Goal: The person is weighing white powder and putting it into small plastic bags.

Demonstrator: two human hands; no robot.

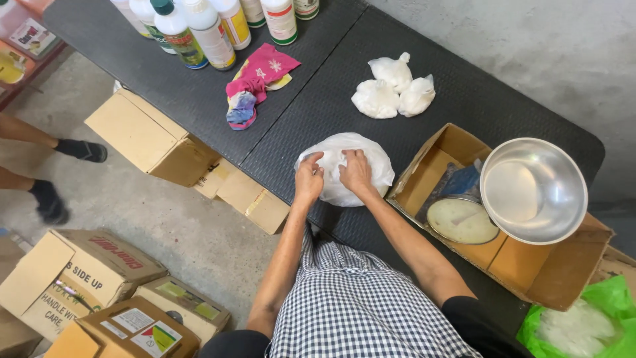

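Two hands worked at one white plastic bag point(358, 149) that lay near the front edge of the dark worktop point(199, 99), just left of an open cardboard box point(530, 272). The left hand point(309, 180) had its fingers curled and pinched on the bag's gathered top, and the right hand point(356, 172) gripped the same bunched plastic just beside it, fingers bent down into the folds. Three small tied white bags point(392, 89) sat together farther back on the worktop, apart from the big one. A steel bowl point(533, 189) rested across the box's rim, and a round pale lid point(462, 221) lay inside the box beneath it, next to something blue point(462, 180). A pink and multicoloured cloth point(255, 86) lay crumpled toward the far side, near a row of white bottles point(212, 26). On the floor to the left stood several cartons point(99, 272), and another person's feet in dark socks point(66, 172) showed at the left edge. A green bag point(613, 298) holding something white sat at the lower right corner.
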